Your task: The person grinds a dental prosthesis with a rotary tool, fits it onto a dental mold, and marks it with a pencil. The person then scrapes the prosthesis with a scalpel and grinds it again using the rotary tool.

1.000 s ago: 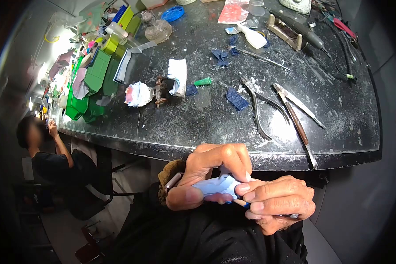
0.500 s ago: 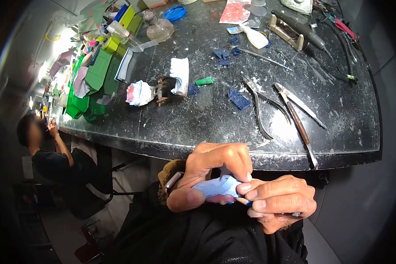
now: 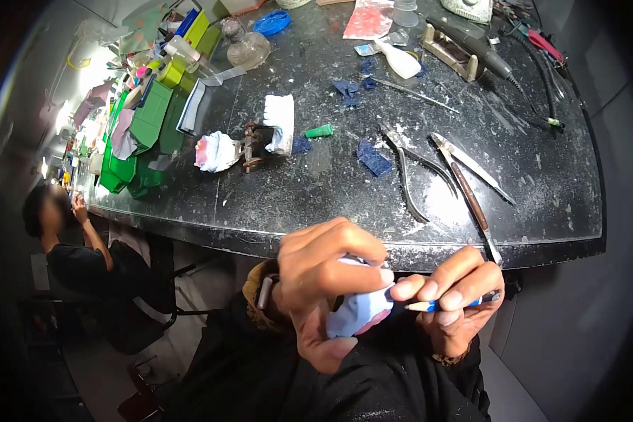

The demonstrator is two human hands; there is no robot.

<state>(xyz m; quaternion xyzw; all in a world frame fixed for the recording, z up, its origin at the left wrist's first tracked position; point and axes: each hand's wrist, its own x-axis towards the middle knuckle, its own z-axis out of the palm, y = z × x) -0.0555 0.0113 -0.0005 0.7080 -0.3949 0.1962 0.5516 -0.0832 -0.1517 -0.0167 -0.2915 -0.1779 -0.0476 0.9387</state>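
Note:
My left hand (image 3: pixel 330 281) is closed round a light blue piece with a pink lower edge (image 3: pixel 361 313), held in front of the table's front edge. Some of that piece lies hidden behind the fingers. In my right hand (image 3: pixel 464 295) is a blue pencil (image 3: pixel 475 302), pinched between thumb and fingers. Its bare, sharpened tip points left at the piece, with a small gap between them. The right index fingertip is close to the piece's right side; whether it touches, I cannot tell.
On the dark table (image 3: pixel 316 204) lie pliers (image 3: pixel 408 169), a brown-handled tool (image 3: pixel 471 200), white tweezers-like tool, a green cylinder (image 3: pixel 319 131) and a hinged holder (image 3: pixel 250 146) with white and pink casts. Green bins (image 3: pixel 151 116) stand left. A person (image 3: pixel 84 260) sits at far left.
My left hand has turned the piece so it stands more steeply. My right hand has drawn back slightly and opened its grip angle, so the pencil now shows clearly. The view has shifted a little.

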